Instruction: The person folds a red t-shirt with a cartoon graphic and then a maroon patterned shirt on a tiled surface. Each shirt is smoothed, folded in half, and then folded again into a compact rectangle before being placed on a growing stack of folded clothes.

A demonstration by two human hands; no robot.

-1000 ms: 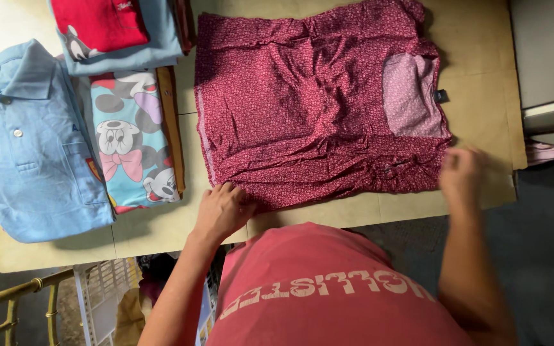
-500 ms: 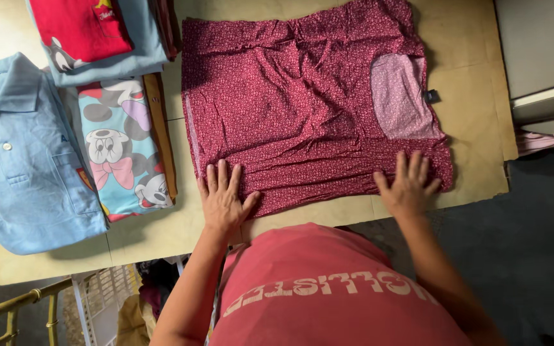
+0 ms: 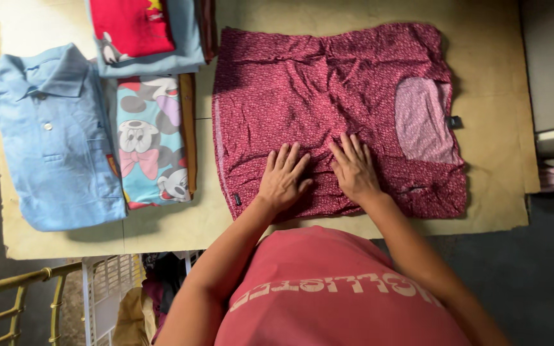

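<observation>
A dark red patterned top (image 3: 328, 96) lies spread flat on a cardboard-covered table (image 3: 495, 192), its paler inside showing at the neck opening on the right. My left hand (image 3: 283, 176) presses flat on the near middle of the garment, fingers apart. Close beside it, my right hand (image 3: 352, 168) also lies flat on the cloth, palm down. Neither hand holds anything. My arms and pink shirt fill the bottom of the view.
Left of the red top lie a folded cartoon-print garment (image 3: 152, 147), a light blue polo shirt (image 3: 56, 134), and a stack with a red garment (image 3: 136, 25) on top. A white wire basket (image 3: 107, 288) and gold rail (image 3: 14, 285) stand below the table edge.
Both hands have slid inward from the garment's near corners to its middle and now lie side by side. The view has shifted so the top appears more central.
</observation>
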